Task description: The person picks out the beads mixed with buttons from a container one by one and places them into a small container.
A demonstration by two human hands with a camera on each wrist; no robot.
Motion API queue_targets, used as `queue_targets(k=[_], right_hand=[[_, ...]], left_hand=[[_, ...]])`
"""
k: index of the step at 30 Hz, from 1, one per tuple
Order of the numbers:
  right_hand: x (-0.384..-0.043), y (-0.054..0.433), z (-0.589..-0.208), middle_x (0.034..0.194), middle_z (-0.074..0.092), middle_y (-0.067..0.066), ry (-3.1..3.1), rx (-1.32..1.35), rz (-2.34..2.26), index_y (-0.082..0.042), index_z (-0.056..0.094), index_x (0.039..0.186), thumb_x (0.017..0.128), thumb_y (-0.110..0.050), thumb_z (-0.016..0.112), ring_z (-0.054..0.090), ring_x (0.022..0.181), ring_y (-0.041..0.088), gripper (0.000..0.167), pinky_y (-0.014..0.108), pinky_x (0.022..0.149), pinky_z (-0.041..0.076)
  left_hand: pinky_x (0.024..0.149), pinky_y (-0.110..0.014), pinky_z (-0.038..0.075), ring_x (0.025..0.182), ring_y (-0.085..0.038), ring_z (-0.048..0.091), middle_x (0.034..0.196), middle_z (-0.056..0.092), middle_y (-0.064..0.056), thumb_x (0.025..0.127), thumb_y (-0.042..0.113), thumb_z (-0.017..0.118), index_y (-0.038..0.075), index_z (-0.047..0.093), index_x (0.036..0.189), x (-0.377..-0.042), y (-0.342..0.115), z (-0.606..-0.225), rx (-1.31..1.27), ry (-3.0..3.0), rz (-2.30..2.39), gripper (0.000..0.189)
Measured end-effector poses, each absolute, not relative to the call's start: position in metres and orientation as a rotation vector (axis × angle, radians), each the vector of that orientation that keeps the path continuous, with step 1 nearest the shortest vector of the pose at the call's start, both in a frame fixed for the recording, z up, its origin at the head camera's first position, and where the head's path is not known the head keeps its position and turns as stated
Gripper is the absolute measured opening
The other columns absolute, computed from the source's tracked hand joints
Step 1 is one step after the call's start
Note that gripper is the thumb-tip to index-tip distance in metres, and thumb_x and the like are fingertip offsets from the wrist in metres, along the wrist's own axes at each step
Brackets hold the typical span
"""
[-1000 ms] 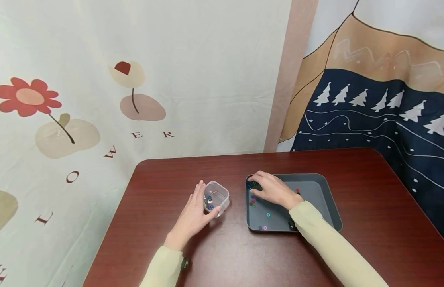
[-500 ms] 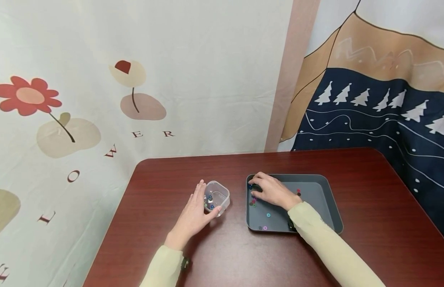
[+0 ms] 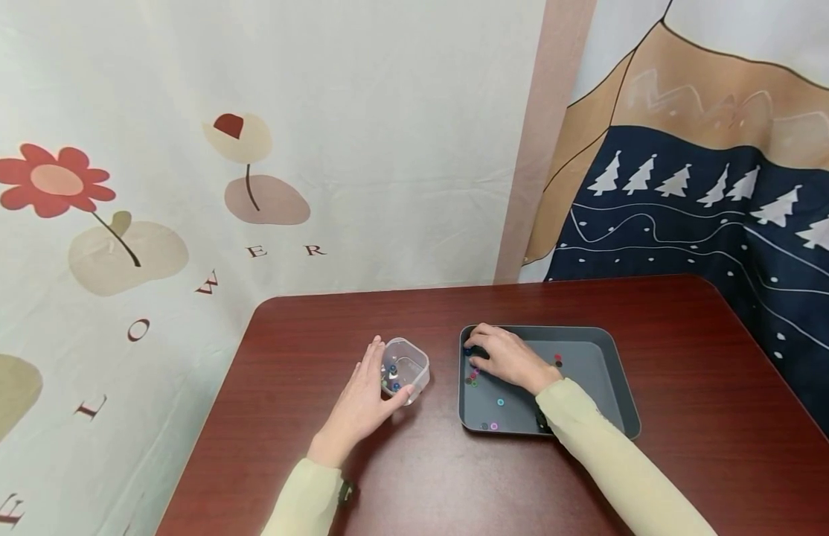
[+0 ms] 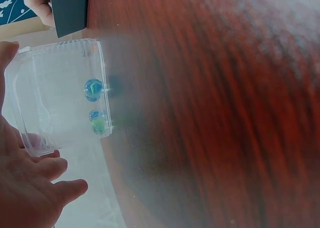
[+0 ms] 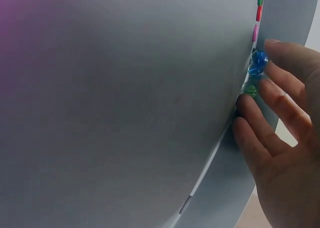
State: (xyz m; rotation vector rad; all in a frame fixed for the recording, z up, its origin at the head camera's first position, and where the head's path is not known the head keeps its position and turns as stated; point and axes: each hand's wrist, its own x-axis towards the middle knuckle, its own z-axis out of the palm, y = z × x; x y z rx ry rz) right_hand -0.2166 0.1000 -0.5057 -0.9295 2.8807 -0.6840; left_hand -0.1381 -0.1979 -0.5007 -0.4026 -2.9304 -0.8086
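Note:
My left hand (image 3: 359, 398) holds a clear plastic box (image 3: 417, 380), thumb on its near side and fingers along its left side. Several glass marbles, such as a blue one (image 4: 93, 89), lie inside. Over the far left corner of a grey tray (image 3: 591, 372) is my right hand (image 3: 511, 359). Its fingers bend around a small cluster of marbles at the tray wall. In the right wrist view, blue marbles (image 5: 258, 58) sit between thumb and fingertips, and a green marble (image 5: 250, 90) touches the lower fingers.
Small flat coloured rings lie in the tray: a cyan ring (image 3: 500, 402), a pink ring (image 3: 493, 426) and several along the left wall. A red ring (image 3: 558, 357) is right of the right hand. Tray and box stand on a reddish-brown table (image 3: 307, 335), before a printed curtain (image 3: 401, 149).
The right hand's fingers have drawn in slightly at the tray's corner, and the marbles there sit more hidden under them. The left hand and box have stayed put.

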Motion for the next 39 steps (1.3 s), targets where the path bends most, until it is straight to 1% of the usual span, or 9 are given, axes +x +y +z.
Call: queue_targets(k=[3, 8, 19, 27, 34, 39], right_hand=[[-0.216, 0.100, -0.506, 0.118, 0.063, 0.003, 2.895, -0.943, -0.673, -0.012, 0.076, 0.119, 0.095, -0.020, 0.078, 0.062, 0.105, 0.019, 0.026, 0.040, 0.097, 0.054], [-0.216, 0.100, -0.507, 0.115, 0.062, 0.002, 2.913, -0.957, -0.643, -0.014, 0.078, 0.116, 0.094, -0.022, 0.079, 0.061, 0.101, 0.017, 0.024, 0.039, 0.094, 0.055], [-0.216, 0.098, -0.507, 0.116, 0.061, 0.002, 2.955, -0.963, -0.553, -0.017, 0.079, 0.112, 0.092, -0.027, 0.081, 0.062, 0.100, 0.019, 0.022, 0.039, 0.089, 0.056], [-0.215, 0.099, -0.508, 0.119, 0.060, 0.003, 2.942, -0.954, -0.572, -0.020, 0.079, 0.110, 0.094, -0.028, 0.079, 0.062, 0.102, 0.021, 0.018, 0.041, 0.088, 0.056], [-0.212, 0.104, -0.503, 0.122, 0.061, 0.003, 2.908, -0.933, -0.690, -0.020, 0.078, 0.112, 0.094, -0.024, 0.078, 0.063, 0.103, 0.019, 0.018, 0.041, 0.090, 0.057], [-0.211, 0.108, -0.496, 0.124, 0.061, 0.002, 2.901, -0.901, -0.724, -0.020, 0.078, 0.113, 0.095, -0.025, 0.078, 0.063, 0.105, 0.018, 0.019, 0.042, 0.092, 0.057]], left_hand=[[0.122, -0.057, 0.028, 0.154, -0.036, 0.026, 0.168, 0.026, -0.020, 0.091, 0.050, 0.072, -0.005, 0.030, 0.159, -0.138, -0.198, -0.501, -0.401, -2.931, -0.808, 0.097], [0.121, -0.057, 0.028, 0.154, -0.036, 0.027, 0.168, 0.027, -0.020, 0.091, 0.050, 0.072, -0.005, 0.030, 0.159, -0.139, -0.198, -0.502, -0.403, -2.929, -0.809, 0.096], [0.122, -0.056, 0.028, 0.155, -0.036, 0.026, 0.168, 0.026, -0.019, 0.091, 0.049, 0.073, -0.004, 0.030, 0.159, -0.138, -0.198, -0.501, -0.392, -2.934, -0.816, 0.096], [0.122, -0.056, 0.029, 0.154, -0.037, 0.027, 0.168, 0.027, -0.020, 0.091, 0.049, 0.073, -0.004, 0.030, 0.159, -0.137, -0.197, -0.502, -0.395, -2.930, -0.815, 0.096], [0.121, -0.058, 0.029, 0.153, -0.041, 0.028, 0.167, 0.026, -0.022, 0.091, 0.046, 0.072, -0.006, 0.030, 0.158, -0.138, -0.198, -0.502, -0.414, -2.919, -0.807, 0.095], [0.121, -0.058, 0.028, 0.154, -0.040, 0.027, 0.167, 0.026, -0.022, 0.092, 0.047, 0.072, -0.006, 0.030, 0.158, -0.138, -0.198, -0.501, -0.407, -2.927, -0.808, 0.095]])
